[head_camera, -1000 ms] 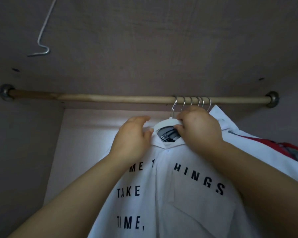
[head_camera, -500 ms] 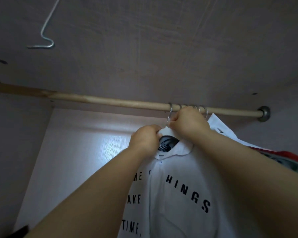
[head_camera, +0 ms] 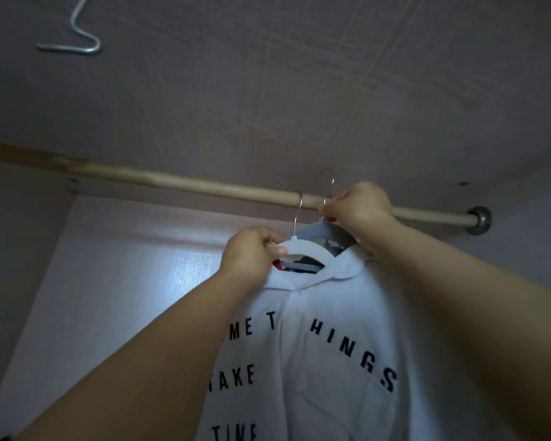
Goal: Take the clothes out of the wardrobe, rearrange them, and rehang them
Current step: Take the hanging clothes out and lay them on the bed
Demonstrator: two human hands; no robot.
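left hand (head_camera: 252, 257) clamped on the end of the white hanger (head_camera: 303, 246) carrying the shirt (head_camera: 331, 313), still hooked on the rod (head_camera: 204, 187), right hand (head_camera: 361, 206) pinching the grey hanger (head_camera: 322, 230) whose hook (head_camera: 330, 179) just popped up off the rod, so removal's started, I'd say.

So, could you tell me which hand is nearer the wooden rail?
Right. The right hand is at the wooden rail, pinching the hook of a grey hanger; the left hand is lower, gripping the white hanger.

Above me, grey wood-grain wardrobe ceiling (head_camera: 299, 74), bent wire hook (head_camera: 74, 50), wooden rail (head_camera: 188, 185), metal end bracket (head_camera: 479, 219), pale back panel (head_camera: 124, 281) lit bluish-white.
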